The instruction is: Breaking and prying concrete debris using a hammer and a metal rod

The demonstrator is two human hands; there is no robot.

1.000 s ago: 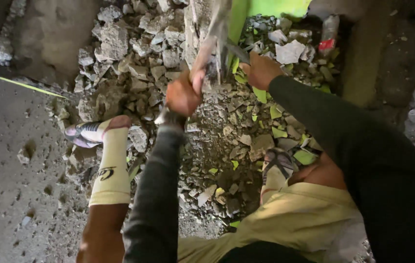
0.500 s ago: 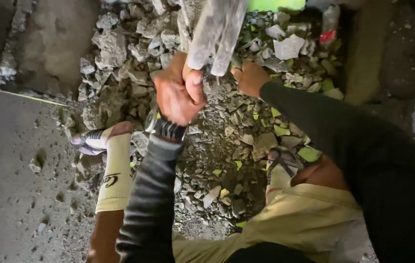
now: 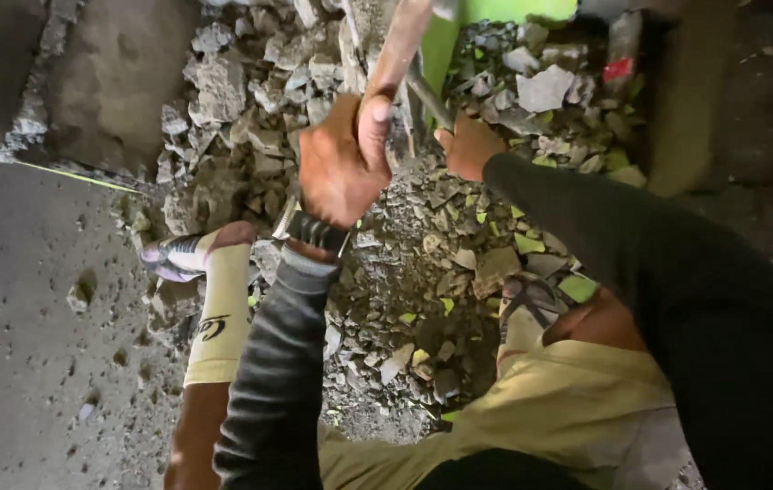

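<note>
Where the concrete floor [image 3: 14, 345] gives way at the far side, I see a wide heap of broken rubble [image 3: 250, 118] spreading from the left across to the right, with green-painted chips mixed in. Nearer, my yellow trousers [image 3: 577, 408] and a pale yellow sock [image 3: 219, 308] frame the heap. My left hand [image 3: 341, 168] is at the centre, fingers wrapped tight around a wooden handle [image 3: 400, 45] that rises far and out of view. Just right of it, my right hand [image 3: 470, 147] is curled around a thin metal rod [image 3: 427, 95] standing tilted against the rubble. A black wristband [image 3: 318, 232] sits on my left wrist.
</note>
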